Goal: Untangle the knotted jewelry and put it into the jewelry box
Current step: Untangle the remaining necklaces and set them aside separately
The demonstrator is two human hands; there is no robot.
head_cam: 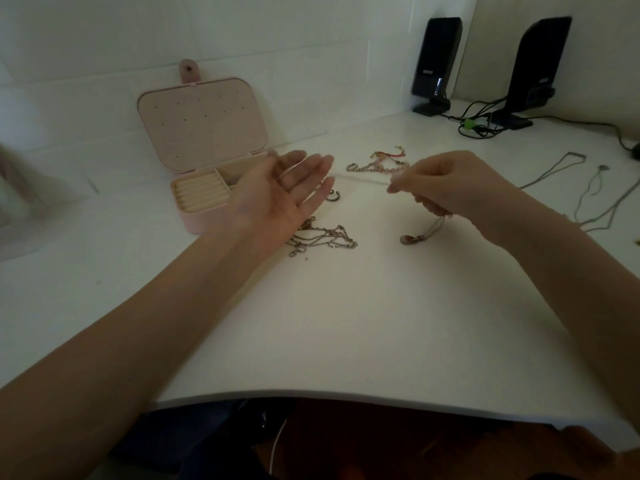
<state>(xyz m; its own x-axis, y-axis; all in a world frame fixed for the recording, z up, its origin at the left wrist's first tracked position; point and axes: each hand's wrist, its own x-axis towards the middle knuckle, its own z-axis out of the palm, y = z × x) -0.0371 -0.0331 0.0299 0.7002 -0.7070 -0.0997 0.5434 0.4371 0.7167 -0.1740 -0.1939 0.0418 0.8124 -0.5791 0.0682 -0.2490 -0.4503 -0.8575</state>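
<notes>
jewelry box (194, 202) lid up — contents unclear | left hand (277, 192) spread flat | right hand (440, 183) pinches thin chain (363, 180)

I see my left hand (280, 192) held palm up above the desk, fingers straight and slightly spread, the bare forearm reaching in from the lower left. My right hand (446, 183) is raised level with it, knuckles up, fingers curled, thumb and forefinger pinching together; its forearm comes in from the right.
</notes>
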